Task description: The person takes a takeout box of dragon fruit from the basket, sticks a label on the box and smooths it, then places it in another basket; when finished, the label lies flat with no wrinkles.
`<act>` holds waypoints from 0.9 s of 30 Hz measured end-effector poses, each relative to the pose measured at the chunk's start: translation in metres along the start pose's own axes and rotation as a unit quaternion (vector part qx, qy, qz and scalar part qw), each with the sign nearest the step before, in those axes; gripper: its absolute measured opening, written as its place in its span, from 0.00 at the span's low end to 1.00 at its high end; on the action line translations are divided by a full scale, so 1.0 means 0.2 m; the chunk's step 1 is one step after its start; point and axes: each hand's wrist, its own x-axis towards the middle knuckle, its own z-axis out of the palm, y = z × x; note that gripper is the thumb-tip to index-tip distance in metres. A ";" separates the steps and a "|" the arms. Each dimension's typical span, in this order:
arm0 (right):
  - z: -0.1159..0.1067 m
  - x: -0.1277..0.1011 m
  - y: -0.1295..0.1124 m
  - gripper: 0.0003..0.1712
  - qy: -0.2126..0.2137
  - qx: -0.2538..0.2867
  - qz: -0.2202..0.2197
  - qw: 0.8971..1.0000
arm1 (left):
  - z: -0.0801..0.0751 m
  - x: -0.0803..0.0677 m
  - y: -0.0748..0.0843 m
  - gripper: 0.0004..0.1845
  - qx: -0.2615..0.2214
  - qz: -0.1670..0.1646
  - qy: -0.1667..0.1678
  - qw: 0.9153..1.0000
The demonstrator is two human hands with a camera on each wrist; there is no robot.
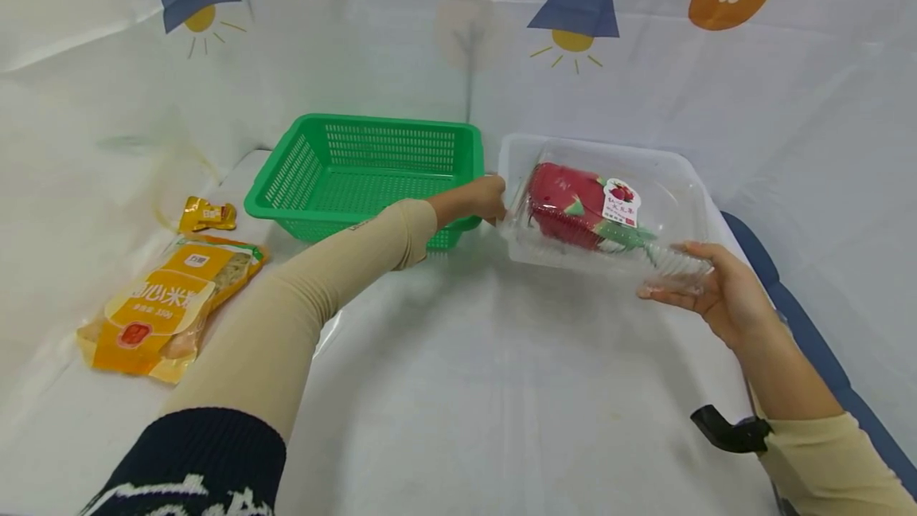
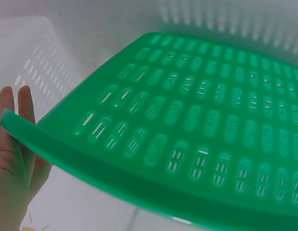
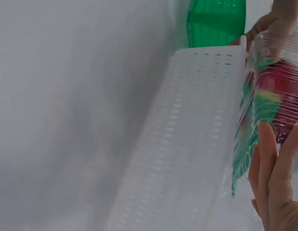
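A clear clamshell box [image 1: 591, 217] with a red dragon fruit inside is held tilted over a translucent white basket [image 1: 689, 173]. My left hand [image 1: 481, 199] reaches between the green basket [image 1: 358, 173] and the white one, its straight fingers [image 2: 16, 144] against the box's left end. My right hand [image 1: 705, 285] holds the box's right end, thumb on top and fingers beneath. In the right wrist view the fingers [image 3: 274, 178] lie along the ribbed clamshell box [image 3: 278, 96], next to the white basket's perforated wall [image 3: 187, 144].
A yellow snack bag [image 1: 165, 301] and a small gold packet [image 1: 206, 215] lie at the left on the white cloth. The green basket [image 2: 187, 120] has nothing in it. A blue edge [image 1: 809, 333] runs down the right side. A patterned sheet hangs behind.
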 end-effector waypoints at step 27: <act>-0.04 0.08 -0.04 0.15 0.016 0.017 0.026 0.999 | 0.01 0.02 -0.01 0.21 -0.020 -0.004 0.009 1.000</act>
